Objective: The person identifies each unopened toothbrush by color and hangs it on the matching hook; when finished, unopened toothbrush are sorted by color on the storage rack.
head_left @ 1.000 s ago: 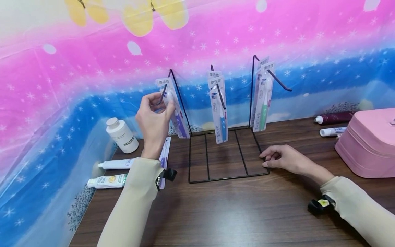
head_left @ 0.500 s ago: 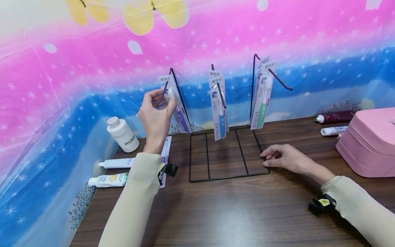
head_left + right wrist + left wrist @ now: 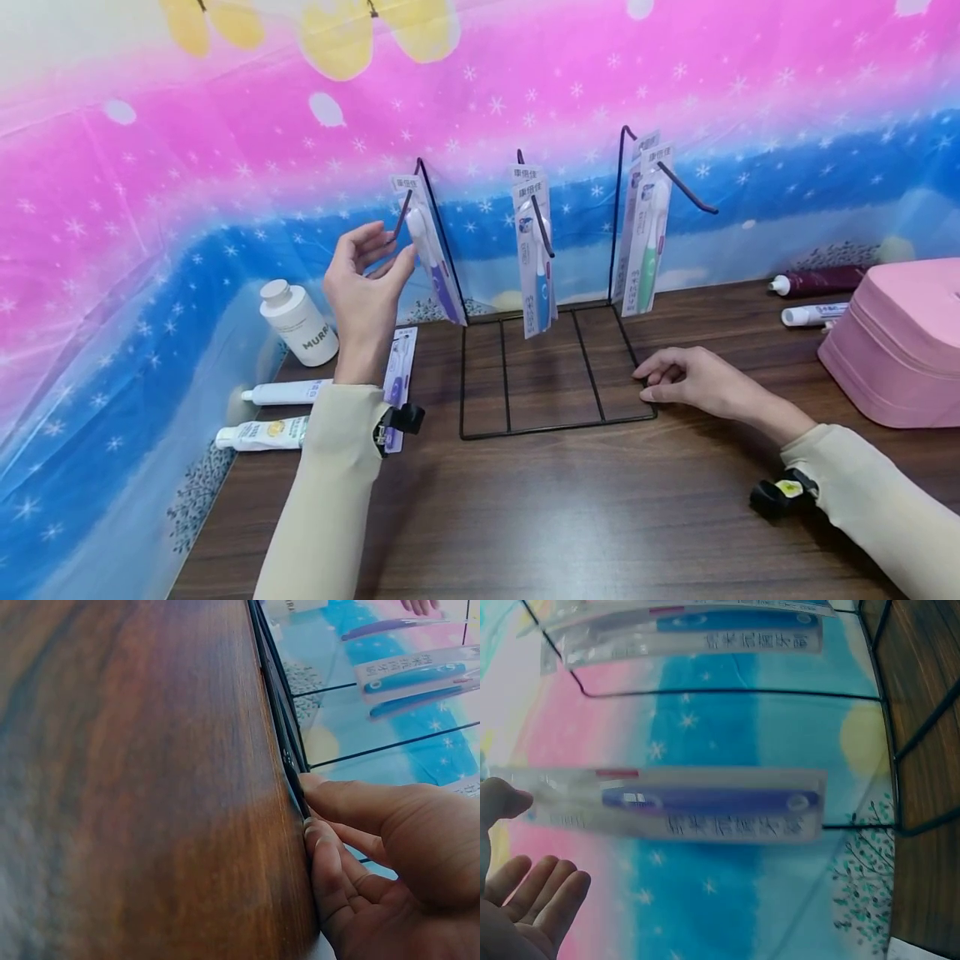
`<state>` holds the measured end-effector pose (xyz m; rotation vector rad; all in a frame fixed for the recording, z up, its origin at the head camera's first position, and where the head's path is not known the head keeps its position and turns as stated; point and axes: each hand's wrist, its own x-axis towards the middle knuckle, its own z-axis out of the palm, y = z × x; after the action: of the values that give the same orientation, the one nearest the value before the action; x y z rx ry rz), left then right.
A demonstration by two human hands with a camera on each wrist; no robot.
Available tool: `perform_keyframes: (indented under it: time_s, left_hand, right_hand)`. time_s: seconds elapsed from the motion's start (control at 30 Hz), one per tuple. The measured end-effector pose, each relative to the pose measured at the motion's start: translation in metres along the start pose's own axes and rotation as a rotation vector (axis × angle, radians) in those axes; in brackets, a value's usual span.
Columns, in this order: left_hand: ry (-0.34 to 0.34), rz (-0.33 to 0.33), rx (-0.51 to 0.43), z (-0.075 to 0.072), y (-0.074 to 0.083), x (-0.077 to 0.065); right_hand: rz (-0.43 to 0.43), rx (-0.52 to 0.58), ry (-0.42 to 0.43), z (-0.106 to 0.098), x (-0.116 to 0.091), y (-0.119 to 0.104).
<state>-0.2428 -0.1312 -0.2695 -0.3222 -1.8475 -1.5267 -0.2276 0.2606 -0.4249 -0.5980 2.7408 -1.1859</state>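
Observation:
A packaged purple toothbrush (image 3: 437, 271) hangs from the left hook of a black wire rack (image 3: 555, 427). My left hand (image 3: 367, 287) is beside that package, fingers spread apart and gripping nothing. In the left wrist view, the thumb is close to the package (image 3: 712, 806); whether it touches cannot be told. My right hand (image 3: 697, 383) pinches the right front corner of the rack's base between thumb and fingers, as the right wrist view also shows. Packaged blue toothbrushes (image 3: 536, 275) hang on the middle hook, and packages with a green toothbrush (image 3: 648, 242) in front hang on the right hook.
Another packaged purple toothbrush (image 3: 399, 375) lies on the table left of the rack. Behind my left forearm are a white bottle (image 3: 300, 323) and two toothpaste tubes (image 3: 262, 433). A pink case (image 3: 896, 350) and more tubes (image 3: 817, 282) lie at the right.
My left hand has let go of the purple toothbrush package and drawn slightly left. The package now hangs on the hook, a little farther back. My right hand stays at the rack's corner.

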Motion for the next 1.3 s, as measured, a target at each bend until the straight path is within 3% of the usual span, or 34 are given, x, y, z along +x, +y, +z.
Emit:
perform_keyframes:
  time_s: [0.1,0.37,0.57,0.7,0.97,1.3]
  left_hand:
    - [0.021,-0.06,0.016,-0.007,-0.009,-0.001]
    - [0.1,-0.243,0.187,-0.024,-0.077,0.002]
    - [0.059,-0.415,0.347,-0.032,-0.11,-0.006]
    - [0.005,-0.472,0.412,-0.037,-0.123,-0.013]
    - [-0.08,-0.566,0.422,-0.036,-0.145,-0.019]
    - [-0.214,-0.673,0.577,-0.043,-0.154,-0.025]
  right_hand:
    - [0.001,-0.005,-0.003,-0.002,0.0,0.0]
    - [0.012,-0.018,0.001,-0.005,0.0,0.001]
    - [0.003,-0.005,-0.004,-0.003,0.0,0.002]
    - [0.0,0.003,-0.007,-0.001,0.0,0.002]
    - [0.011,-0.01,0.006,-0.001,-0.002,0.001]
    - [-0.005,-0.013,0.001,0.0,0.0,0.0]
